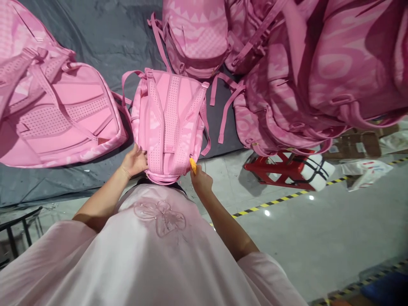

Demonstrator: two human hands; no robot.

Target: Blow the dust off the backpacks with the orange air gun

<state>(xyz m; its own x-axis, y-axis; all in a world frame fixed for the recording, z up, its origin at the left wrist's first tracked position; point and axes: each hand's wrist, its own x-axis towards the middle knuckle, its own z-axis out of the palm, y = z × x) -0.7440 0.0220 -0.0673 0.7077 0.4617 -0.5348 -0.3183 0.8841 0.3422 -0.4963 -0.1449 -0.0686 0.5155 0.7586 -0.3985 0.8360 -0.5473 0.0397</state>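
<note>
A pink backpack [172,114] lies back-panel up in front of me, its bottom end close to my body. Dotted mesh runs down its padded back and its shoulder straps. My left hand [135,161] grips the lower left edge of this backpack, thumb apart and fingertips partly hidden against the bag. At the lower right corner, my right hand [201,180] is closed round a small yellow tool [193,166]. Only the yellow end shows above the fist, beside the bag, so its exact kind cannot be made out.
Another pink backpack [63,114] lies to the left on the dark grey sheet [105,29]. Beyond mine is an upright backpack [196,34]; several more [347,59] are piled at right. A red step stool [280,170] stands on the floor near striped tape [287,198].
</note>
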